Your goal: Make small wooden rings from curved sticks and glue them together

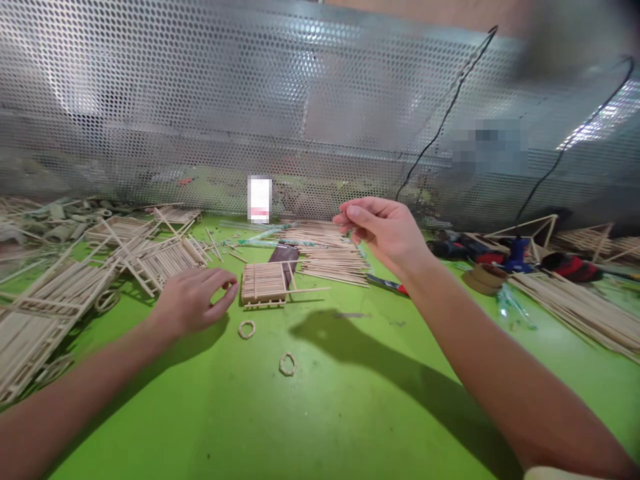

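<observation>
My left hand (195, 300) hovers low over the green table, its fingers bent and its thumb apart from them, with nothing visible in it. Just right of its fingertips stands a small cart-like model (264, 281) made of thin wooden sticks, with two shafts sticking out to the right. Two little wooden rings lie in front of the model: the nearer ring (287, 375) and the farther ring (246, 337). Raised above the table, my right hand (387, 230) has loosely curved fingers and shows nothing between them. Behind it is a pile of thin sticks (333, 263).
More stick models (167, 263) are heaped on the left beside bamboo tube pieces (65, 223). On the right lie a tape roll (485, 279), power tools (570, 265) and a bundle of sticks (580, 307). A perforated metal screen (210, 100) closes off the back.
</observation>
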Action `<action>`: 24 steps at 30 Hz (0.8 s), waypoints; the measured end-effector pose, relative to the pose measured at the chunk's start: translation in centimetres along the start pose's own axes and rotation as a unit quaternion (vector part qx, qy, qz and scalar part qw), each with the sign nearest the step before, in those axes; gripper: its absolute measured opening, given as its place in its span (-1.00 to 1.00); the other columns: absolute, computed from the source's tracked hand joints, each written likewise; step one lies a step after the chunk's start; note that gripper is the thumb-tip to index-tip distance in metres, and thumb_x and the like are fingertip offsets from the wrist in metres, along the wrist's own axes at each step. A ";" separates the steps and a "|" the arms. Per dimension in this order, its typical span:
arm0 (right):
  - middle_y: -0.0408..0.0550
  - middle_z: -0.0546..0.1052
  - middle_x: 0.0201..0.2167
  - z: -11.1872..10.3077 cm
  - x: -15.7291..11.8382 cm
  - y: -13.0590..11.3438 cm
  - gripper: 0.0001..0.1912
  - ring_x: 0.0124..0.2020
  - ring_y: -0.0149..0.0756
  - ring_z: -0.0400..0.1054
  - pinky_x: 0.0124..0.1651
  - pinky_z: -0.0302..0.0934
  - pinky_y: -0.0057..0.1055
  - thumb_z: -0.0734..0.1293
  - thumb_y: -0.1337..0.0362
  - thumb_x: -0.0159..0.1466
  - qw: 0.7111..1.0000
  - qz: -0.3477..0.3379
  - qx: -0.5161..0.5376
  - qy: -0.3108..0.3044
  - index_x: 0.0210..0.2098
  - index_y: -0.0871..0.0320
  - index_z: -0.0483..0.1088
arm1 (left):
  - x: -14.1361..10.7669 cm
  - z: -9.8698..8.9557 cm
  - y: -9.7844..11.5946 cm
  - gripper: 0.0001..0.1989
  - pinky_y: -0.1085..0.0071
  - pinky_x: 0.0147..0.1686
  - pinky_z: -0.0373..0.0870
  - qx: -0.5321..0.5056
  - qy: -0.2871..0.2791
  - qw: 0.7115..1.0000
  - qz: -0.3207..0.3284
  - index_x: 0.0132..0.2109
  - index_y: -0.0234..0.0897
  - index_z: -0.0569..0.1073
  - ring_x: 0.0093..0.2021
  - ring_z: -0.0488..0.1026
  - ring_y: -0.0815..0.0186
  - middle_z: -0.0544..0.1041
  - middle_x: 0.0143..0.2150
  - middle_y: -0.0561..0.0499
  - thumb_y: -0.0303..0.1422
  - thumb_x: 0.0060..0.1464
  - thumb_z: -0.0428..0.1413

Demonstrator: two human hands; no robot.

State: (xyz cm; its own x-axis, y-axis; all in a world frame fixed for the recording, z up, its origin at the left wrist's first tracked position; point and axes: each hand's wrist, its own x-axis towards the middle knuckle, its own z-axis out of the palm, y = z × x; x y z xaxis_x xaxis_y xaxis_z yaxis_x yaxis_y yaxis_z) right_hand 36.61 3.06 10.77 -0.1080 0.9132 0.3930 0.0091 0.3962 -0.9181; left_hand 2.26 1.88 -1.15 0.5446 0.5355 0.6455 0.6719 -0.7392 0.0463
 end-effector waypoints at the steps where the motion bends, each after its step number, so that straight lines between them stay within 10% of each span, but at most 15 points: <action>1: -0.10 0.64 -0.43 -0.1 0.0 0.0 -0.66 -0.45 -0.40 0.47 -0.53 0.25 -0.53 0.67 0.03 -0.01 1.000 -0.005 -0.001 0.008 -0.40 0.10 0.61 | 0.0 0.0 0.0 -0.78 0.35 -0.55 0.40 0.003 0.001 1.000 0.002 -0.16 -0.17 0.57 -0.54 0.50 0.31 0.66 -0.38 0.04 -0.39 0.34 0.01; 9: -0.23 0.27 -0.76 0.0 0.1 -0.6 -0.39 -0.69 -0.50 0.13 -0.65 0.01 -0.48 0.55 -0.20 0.10 0.999 -0.003 0.035 0.017 -0.67 0.12 0.30 | 0.3 -0.3 0.5 -0.79 0.42 -0.62 0.40 0.023 0.023 0.999 0.037 -0.18 -0.23 0.57 -0.58 0.51 0.35 0.64 -0.44 0.06 -0.41 0.32 0.02; 24: -0.08 0.67 -0.17 -0.8 0.1 -0.8 -0.65 -0.24 -0.32 0.53 -0.46 0.30 -0.50 0.60 0.04 0.10 1.000 0.009 -0.014 0.015 -0.17 0.02 0.62 | 0.3 -0.3 0.5 -0.81 0.39 -0.56 0.41 0.006 0.017 0.999 0.033 -0.20 -0.23 0.58 -0.56 0.51 0.34 0.64 -0.44 0.05 -0.40 0.30 0.06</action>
State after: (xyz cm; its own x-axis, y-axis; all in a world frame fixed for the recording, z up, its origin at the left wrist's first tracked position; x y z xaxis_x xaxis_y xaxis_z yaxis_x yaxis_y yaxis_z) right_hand 37.34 2.93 11.56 -0.0785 0.9224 0.3781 0.0377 0.3817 -0.9235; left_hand 2.62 1.53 -0.69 0.5699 0.4716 0.6729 0.6416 -0.7670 -0.0058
